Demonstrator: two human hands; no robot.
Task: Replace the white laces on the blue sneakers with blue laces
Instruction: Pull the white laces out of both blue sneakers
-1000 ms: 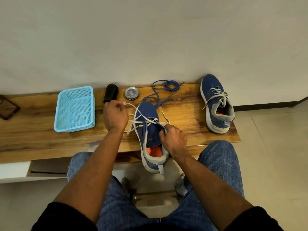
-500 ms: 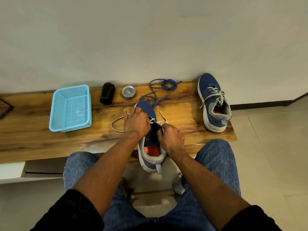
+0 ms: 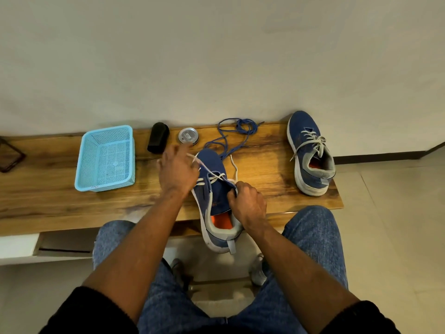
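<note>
A blue sneaker (image 3: 212,189) lies on the wooden bench (image 3: 265,169) with its heel over the front edge and its orange insole showing. Its white lace (image 3: 216,175) is half loosened. My left hand (image 3: 177,171) pinches a strand of that lace and holds it taut up and to the left of the toe. My right hand (image 3: 248,204) grips the right side of the sneaker's collar. The blue laces (image 3: 237,131) lie in a loose tangle behind the toe. A second blue sneaker (image 3: 309,153), still laced in white, rests at the bench's right end.
A light blue plastic basket (image 3: 104,157) stands on the bench at the left. A black brush-like block (image 3: 157,137) and a small round tin (image 3: 188,136) sit behind my left hand. A dark object (image 3: 9,155) lies at the far left edge. My knees are below the bench.
My left hand came in over the eyelets, took a strand and has now pulled it up and leftward. More of the lace is out of the upper eyelets. My right hand stayed on the collar.
</note>
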